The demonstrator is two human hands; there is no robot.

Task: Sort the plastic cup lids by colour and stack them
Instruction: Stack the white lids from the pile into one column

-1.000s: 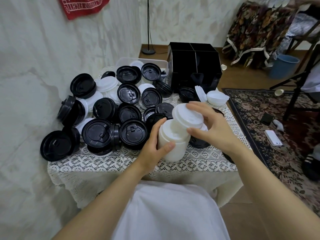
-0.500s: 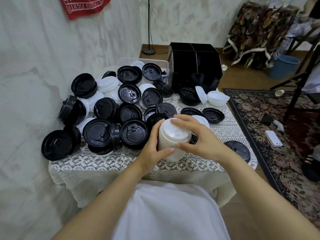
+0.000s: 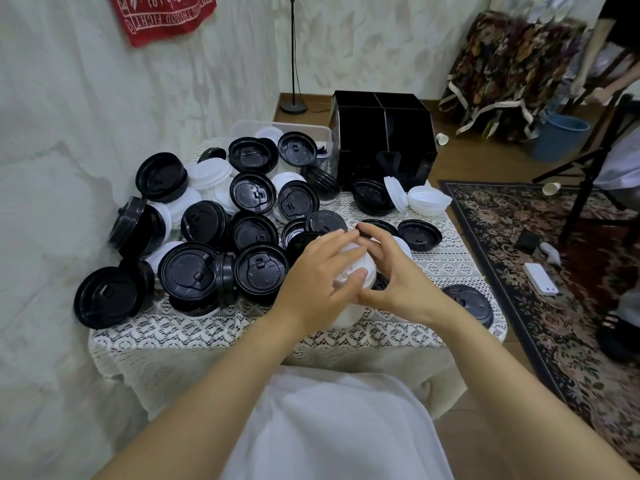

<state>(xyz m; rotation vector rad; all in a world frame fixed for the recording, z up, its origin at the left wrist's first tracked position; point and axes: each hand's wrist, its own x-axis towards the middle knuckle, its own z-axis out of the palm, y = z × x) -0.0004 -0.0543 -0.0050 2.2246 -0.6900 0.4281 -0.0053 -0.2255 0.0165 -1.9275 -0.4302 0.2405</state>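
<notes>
A: At centre frame?

B: A stack of white lids [image 3: 348, 315], upright on the lace-covered desk [image 3: 214, 327] near its front edge, clasped at the top by both hands.

A: Grip of the left hand [image 3: 317, 282]?

B: Fingers laid almost straight across the top lid, thumb [image 3: 356, 275] pressed to the near rim, closing on the stack's upper part.

A: And the right hand [image 3: 398, 285]?

B: Arched over the far side, fingers curled down onto the same top lid, thumb just below the left one against the stack's side. Nothing else held.

A: Left of the stack?

B: A heap of black lids [image 3: 188, 271] filling the left half of the desk up to the wall, some flat, some tipped on edge, with loose white lids [image 3: 209, 174] among them toward the back.

A: Behind the heap?

B: A clear tub [image 3: 249, 128] at the far end of the desk with more lids inside. To its right, a black organiser box [image 3: 377, 133] with divided compartments.

A: Right half of the desk?

B: A white pile [image 3: 429, 200] in front of the organiser, a black lid [image 3: 419, 234] lying flat just behind the hands, and a lone black lid [image 3: 467, 303] at the right edge.

A: Off the desk?

B: A patterned rug [image 3: 519, 237] at right, a blue bucket [image 3: 557, 136] at upper right, a red cloth [image 3: 162, 15] on the wall at upper left
</notes>
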